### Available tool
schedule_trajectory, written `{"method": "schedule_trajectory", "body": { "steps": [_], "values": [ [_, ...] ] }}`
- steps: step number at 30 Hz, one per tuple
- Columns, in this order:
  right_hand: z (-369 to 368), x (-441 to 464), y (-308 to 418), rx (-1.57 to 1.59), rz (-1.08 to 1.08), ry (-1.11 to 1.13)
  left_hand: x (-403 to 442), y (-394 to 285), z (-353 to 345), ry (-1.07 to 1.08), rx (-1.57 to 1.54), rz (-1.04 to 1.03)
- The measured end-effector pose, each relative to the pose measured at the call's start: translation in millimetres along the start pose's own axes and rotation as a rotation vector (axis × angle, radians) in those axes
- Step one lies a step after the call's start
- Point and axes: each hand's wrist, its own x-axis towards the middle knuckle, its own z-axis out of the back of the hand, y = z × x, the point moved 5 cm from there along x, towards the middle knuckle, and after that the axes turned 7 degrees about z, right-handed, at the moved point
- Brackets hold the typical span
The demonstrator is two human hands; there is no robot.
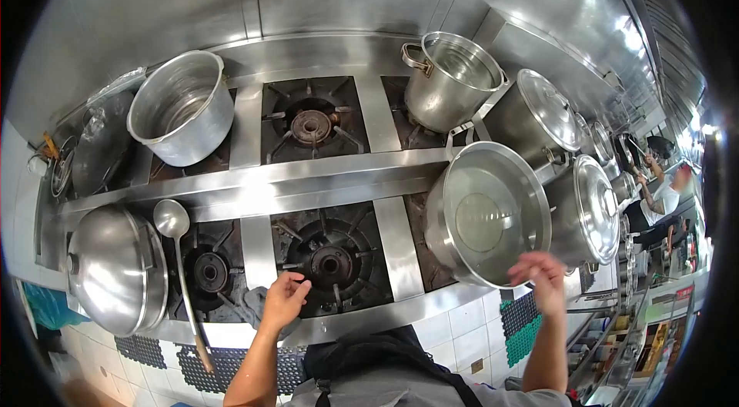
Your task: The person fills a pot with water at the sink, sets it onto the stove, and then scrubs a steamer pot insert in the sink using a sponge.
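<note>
My left hand [286,299] hovers at the stove's front edge, beside a grey cloth [252,304], its fingers apart and nothing in them. To its right sits a black burner [331,261]. My right hand [541,278] is slightly blurred at the front rim of a large steel pot [436,234] with clear liquid in it. Its fingers look loosely curled and apart, with no object visible in them; whether they touch the rim I cannot tell.
A ladle [183,276] lies beside a domed lid [115,268] at left. Behind stand an aluminium pot [196,133] and a steel pot [443,101]. Lidded pots [596,211] line the right. A person [663,197] stands at far right.
</note>
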Motion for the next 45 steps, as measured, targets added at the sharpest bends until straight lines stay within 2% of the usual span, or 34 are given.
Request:
{"method": "schedule_trajectory", "body": {
  "steps": [2, 4, 6, 9, 10, 13, 14, 16, 18, 20, 22, 24, 26, 27, 30, 34, 36, 40, 44, 45],
  "values": [
    [-42, -34, -22, 0.088, -0.139, 0.098, -6, 2, -5, 0.029, 0.097, -0.085],
    [-75, -64, -54, -0.034, -0.228, 0.207, -15, -6, -5, 0.049, 0.116, -0.114],
    [-104, -91, -73, -0.242, -0.104, 0.363, -35, -21, -5, 0.06, 0.294, -0.233],
    [-134, -137, -107, -0.123, -0.221, 0.541, -74, -25, 11, -0.046, 0.328, -0.267],
    [-141, -151, -123, -0.108, -0.275, 0.61, -87, -17, 19, -0.085, 0.309, -0.273],
    [-148, -165, -118, -0.294, -0.207, 0.807, -130, 27, 30, -0.161, 0.36, -0.241],
    [-145, -169, -121, -0.419, -0.169, 0.844, -148, 42, 28, -0.185, 0.408, -0.207],
    [-134, -174, -129, -0.444, -0.161, 0.925, -174, 95, 23, -0.132, 0.405, -0.04],
    [-124, -174, -136, -0.587, -0.078, 0.891, -193, 177, 17, -0.145, 0.219, 0.146],
    [-124, -173, -138, -0.61, -0.007, 0.903, -223, 266, 16, -0.331, 0.513, 0.185],
    [-130, -174, -137, -0.594, 0.12, 0.912, -269, 372, 18, -0.383, 0.681, 0.271],
    [-143, -176, -121, -0.596, 0.094, 0.929, -331, 437, 21, -0.381, 0.641, 0.432],
    [-160, -190, -111, -0.573, 0.192, 0.994, -402, 492, 21, -0.507, 0.074, 0.829],
    [-170, -197, -103, -0.553, 0.117, 1.05, -433, 510, 22, -0.592, 0.003, 0.89],
    [-196, -219, -89, -0.514, 0.171, 1.169, -495, 533, 25, -0.774, -0.149, 1.014],
    [-231, -249, -89, -0.597, 0.251, 1.26, -506, 556, 46, -0.82, -0.243, 1.034],
    [-252, -261, -81, -0.603, 0.283, 1.278, -481, 543, 59, -0.797, -0.297, 0.815],
    [-312, -291, -65, -0.692, 0.38, 1.37, -438, 543, 90, -0.729, -0.324, 0.572],
    [-398, -329, -30, -0.793, 0.449, 1.443, -458, 548, 135, -0.662, -0.309, 0.454],
    [-420, -340, -20, -0.729, 0.467, 1.459, -472, 554, 149, -0.683, -0.416, 0.485]
  ]
}}
